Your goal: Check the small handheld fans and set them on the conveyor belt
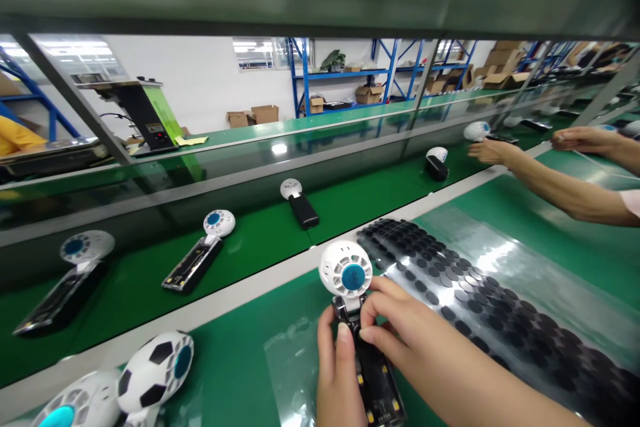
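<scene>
The handheld fan is positioned at the front of the green worktable, its white head up and its black body sloping down toward the lower edge of the view. The left hand is clamped on the body from the left side, thumb on the near face. The right hand has its thumb and index finger closed on the upper end of the body, just below the head; whether a small part sits between these fingertips cannot be told. A sheet of black discs lies to the right of the fan, partly behind the right forearm. A clear film lies to the left. A football-patterned fan rests at lower left. Beyond the worktable, the green belt carries further fans. At right, a co-worker's hand reaches over the belt.
</scene>
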The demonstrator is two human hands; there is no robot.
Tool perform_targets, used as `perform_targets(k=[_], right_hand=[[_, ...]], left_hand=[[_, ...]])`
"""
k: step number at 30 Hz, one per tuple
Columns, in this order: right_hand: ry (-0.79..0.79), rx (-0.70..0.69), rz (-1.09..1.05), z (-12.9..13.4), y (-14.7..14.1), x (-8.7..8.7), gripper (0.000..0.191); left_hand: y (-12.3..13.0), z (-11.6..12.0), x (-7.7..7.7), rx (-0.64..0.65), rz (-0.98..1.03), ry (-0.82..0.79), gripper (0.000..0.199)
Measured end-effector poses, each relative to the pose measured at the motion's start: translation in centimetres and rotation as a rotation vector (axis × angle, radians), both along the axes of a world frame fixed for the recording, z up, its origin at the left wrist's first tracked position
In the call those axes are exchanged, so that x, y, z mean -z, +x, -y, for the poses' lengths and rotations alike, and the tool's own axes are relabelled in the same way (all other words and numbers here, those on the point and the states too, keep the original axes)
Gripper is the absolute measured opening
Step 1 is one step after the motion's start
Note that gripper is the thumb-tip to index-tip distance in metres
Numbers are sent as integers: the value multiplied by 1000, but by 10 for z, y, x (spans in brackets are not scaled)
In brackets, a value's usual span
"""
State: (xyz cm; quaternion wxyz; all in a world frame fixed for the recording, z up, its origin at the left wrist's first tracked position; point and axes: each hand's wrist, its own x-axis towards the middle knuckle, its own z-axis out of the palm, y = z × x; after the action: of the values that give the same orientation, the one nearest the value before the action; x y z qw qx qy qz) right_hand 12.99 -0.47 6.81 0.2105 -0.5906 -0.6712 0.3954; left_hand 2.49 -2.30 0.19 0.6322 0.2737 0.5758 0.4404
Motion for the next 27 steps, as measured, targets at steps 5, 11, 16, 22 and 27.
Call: perform_targets(k=[5, 11, 16, 22, 27], right_hand=[[36, 12, 37, -1, -2, 2, 19], [142, 4, 5, 5, -1, 13, 18], [197, 39, 4, 7, -4, 19, 16], [205, 78, -41, 7, -4, 24, 14], [102, 146, -315, 10, -2, 30, 23]], left_hand=[[2, -1, 1, -20, -60, 5, 61], [3, -1, 5, -58, -65, 3, 56], [2, -2, 10, -92, -26, -1, 51], [3, -3, 13, -104, -2, 22, 53], [3, -2, 19, -117, 216, 81, 56]])
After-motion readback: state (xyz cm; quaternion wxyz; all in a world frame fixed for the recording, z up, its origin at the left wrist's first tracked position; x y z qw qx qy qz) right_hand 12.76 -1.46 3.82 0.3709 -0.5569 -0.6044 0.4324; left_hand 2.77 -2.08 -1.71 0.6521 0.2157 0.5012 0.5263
